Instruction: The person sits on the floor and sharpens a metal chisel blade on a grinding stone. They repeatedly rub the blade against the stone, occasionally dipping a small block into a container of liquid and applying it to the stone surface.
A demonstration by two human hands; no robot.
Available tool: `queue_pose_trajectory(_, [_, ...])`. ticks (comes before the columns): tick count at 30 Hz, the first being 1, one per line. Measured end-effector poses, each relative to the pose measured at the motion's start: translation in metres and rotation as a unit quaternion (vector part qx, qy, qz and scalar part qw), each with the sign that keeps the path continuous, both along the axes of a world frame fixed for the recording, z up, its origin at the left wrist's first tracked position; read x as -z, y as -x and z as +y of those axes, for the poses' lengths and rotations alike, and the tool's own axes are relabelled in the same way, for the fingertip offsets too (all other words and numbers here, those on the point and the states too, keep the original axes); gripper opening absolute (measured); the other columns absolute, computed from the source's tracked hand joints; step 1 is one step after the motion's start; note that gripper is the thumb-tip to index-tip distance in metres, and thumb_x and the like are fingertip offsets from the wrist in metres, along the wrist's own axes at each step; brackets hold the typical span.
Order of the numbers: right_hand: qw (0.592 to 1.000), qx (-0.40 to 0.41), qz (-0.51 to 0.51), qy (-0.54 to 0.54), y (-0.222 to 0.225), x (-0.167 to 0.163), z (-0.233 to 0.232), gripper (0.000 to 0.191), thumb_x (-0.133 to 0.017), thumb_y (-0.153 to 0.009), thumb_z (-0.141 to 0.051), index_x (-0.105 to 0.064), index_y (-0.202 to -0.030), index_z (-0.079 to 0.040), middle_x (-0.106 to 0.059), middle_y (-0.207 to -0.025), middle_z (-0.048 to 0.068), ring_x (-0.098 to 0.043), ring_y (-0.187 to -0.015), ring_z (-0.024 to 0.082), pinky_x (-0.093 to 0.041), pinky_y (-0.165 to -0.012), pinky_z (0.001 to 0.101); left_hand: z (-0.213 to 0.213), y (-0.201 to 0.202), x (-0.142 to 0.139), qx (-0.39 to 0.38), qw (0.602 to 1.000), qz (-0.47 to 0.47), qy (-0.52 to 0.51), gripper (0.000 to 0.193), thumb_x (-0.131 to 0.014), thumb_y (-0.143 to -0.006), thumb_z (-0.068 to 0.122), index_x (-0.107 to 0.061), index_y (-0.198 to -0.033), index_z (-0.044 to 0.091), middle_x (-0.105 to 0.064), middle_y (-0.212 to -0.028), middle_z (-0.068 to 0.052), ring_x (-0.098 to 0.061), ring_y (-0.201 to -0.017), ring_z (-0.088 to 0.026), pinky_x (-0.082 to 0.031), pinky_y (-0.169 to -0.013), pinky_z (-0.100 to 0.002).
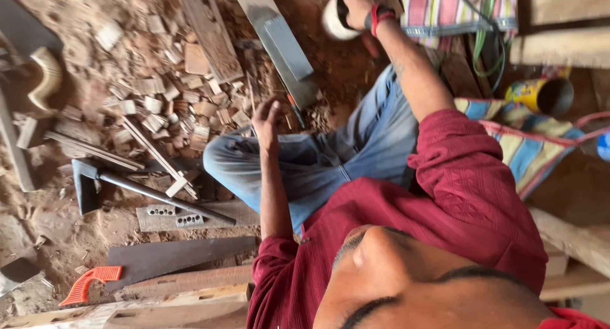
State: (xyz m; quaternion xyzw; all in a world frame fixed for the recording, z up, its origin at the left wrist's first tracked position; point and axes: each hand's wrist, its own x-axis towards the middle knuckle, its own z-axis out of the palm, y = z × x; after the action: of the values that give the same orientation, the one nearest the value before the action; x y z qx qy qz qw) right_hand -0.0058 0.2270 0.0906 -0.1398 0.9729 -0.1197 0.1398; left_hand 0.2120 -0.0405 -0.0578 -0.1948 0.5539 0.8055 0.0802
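Denim covered the knee where your left hand [267, 118] rested, fingers loose and holding nothing; your right hand [357, 6] was wrapped around a white cup [332, 18], raised beside the striped cloth [445, 8]; wood chips [165, 94] lay near.

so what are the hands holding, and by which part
One hand grips a pale round object by its rim; which hand cannot be told. The other hand holds nothing.
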Motion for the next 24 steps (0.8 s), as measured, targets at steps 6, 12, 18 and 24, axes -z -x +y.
queue_pose_trajectory(6, [0.990, 0.006, -0.027, -0.138, 0.001, 0.004, -0.015, 0.025, -0.063, -0.081, -0.008, -0.078, -0.098, 0.002, -0.072, -0.105, 0.031, -0.071, -0.102, 0.046, -0.057, -0.087, 0.0524, 0.001, 0.007, -0.007, 0.007, 1.000, -0.021, 0.016, 0.042, -0.072, -0.096, 0.023, -0.067, -0.131, 0.002, -0.077, -0.111, -0.006, -0.068, -0.078, -0.008, -0.048, -0.059, -0.020])
queue_pose_trajectory(12, [0.994, 0.023, -0.019, -0.108, 0.000, 0.008, -0.013, 0.025, -0.065, -0.084, -0.006, -0.077, -0.104, 0.003, -0.071, -0.111, 0.032, -0.069, -0.105, 0.048, -0.056, -0.087, 0.0546, -0.001, 0.006, 0.001, 0.004, 0.999, -0.031, 0.009, 0.043, -0.075, -0.099, 0.022, -0.069, -0.136, 0.000, -0.073, -0.094, -0.014, -0.058, -0.068, -0.010, -0.042, -0.056, -0.023])
queue_pose_trajectory(18, [0.994, 0.020, -0.018, -0.109, 0.002, 0.000, -0.018, 0.028, -0.070, -0.080, -0.005, -0.075, -0.106, 0.005, -0.067, -0.112, 0.037, -0.067, -0.108, 0.050, -0.055, -0.092, 0.0523, 0.001, 0.009, 0.000, 0.004, 0.999, 0.015, 0.041, 0.043, -0.077, -0.095, 0.024, -0.069, -0.129, -0.001, -0.078, -0.109, -0.012, -0.072, -0.081, -0.014, -0.057, -0.069, -0.025])
queue_pose_trajectory(24, [0.993, 0.025, -0.047, -0.106, 0.001, -0.005, -0.020, 0.030, -0.069, -0.079, -0.006, -0.074, -0.107, 0.003, -0.067, -0.113, 0.036, -0.064, -0.109, 0.051, -0.053, -0.092, 0.0545, 0.000, 0.013, -0.005, 0.007, 0.998, 0.035, 0.042, 0.043, -0.076, -0.095, 0.024, -0.068, -0.129, -0.001, -0.079, -0.109, -0.013, -0.075, -0.086, -0.014, -0.061, -0.076, -0.025])
